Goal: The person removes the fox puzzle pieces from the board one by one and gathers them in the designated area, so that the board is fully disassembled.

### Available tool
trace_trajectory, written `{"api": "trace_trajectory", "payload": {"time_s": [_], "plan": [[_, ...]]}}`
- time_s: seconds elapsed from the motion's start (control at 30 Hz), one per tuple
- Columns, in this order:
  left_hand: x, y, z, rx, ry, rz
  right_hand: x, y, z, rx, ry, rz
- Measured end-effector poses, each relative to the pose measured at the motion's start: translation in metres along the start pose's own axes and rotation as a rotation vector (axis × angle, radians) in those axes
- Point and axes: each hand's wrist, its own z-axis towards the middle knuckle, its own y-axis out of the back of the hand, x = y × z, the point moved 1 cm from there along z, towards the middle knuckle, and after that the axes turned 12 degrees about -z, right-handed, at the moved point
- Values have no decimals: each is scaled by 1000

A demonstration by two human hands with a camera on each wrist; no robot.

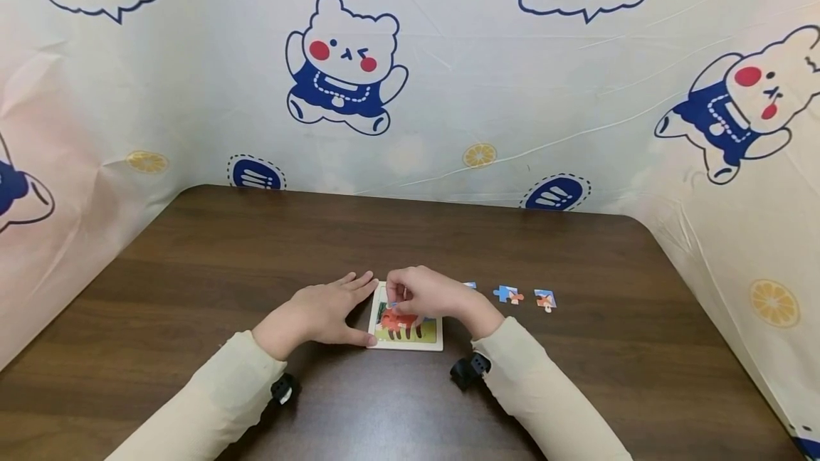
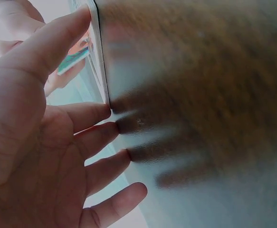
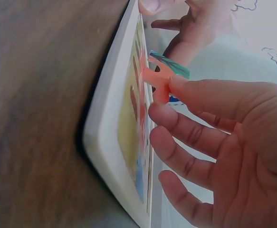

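Sleeves, two: your cream left cuff (image 1: pixel 240 368) and right cuff (image 1: pixel 512 354), to either side of the puzzle board and nearer you than it.
Wrist devices, two, black: your left one (image 1: pixel 285 389) and right one (image 1: pixel 470 371), nearer you than the board.
Puzzle board (image 1: pixel 410 348), one, pale-rimmed, flat, its picture showing a red-orange animal on yellow-green ground.
Left hand (image 1: pixel 327 311), yours: at the board's left edge, fingers spread, thumb touching its near left corner, index fingertip at its far left corner.
Right hand (image 1: pixel 435 290), yours: over the board, thumb and index finger pinching a puzzle piece, other fingers loosely bent.
Puzzle piece (image 3: pixel 161 85), orange and green: tilted up over the board's left part; whether it touches the picture you cannot tell.
Loose pieces, three, right of the board: one (image 1: pixel 470 284) partly hidden behind your wrist, a blue-and-orange one (image 1: pixel 508 295), another (image 1: pixel 546 299) farthest right.
Table (image 1: pixel 384 233), dark wood: under the board.
Backdrop (image 1: pixel 448 91), pale, bear-printed: beyond the board.
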Motion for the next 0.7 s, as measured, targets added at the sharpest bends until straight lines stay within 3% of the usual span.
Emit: {"api": "trace_trajectory", "payload": {"time_s": [0.7], "plan": [[0, 1, -3, -7, -1, -15, 3, 2, -12, -27, 62, 95]]}}
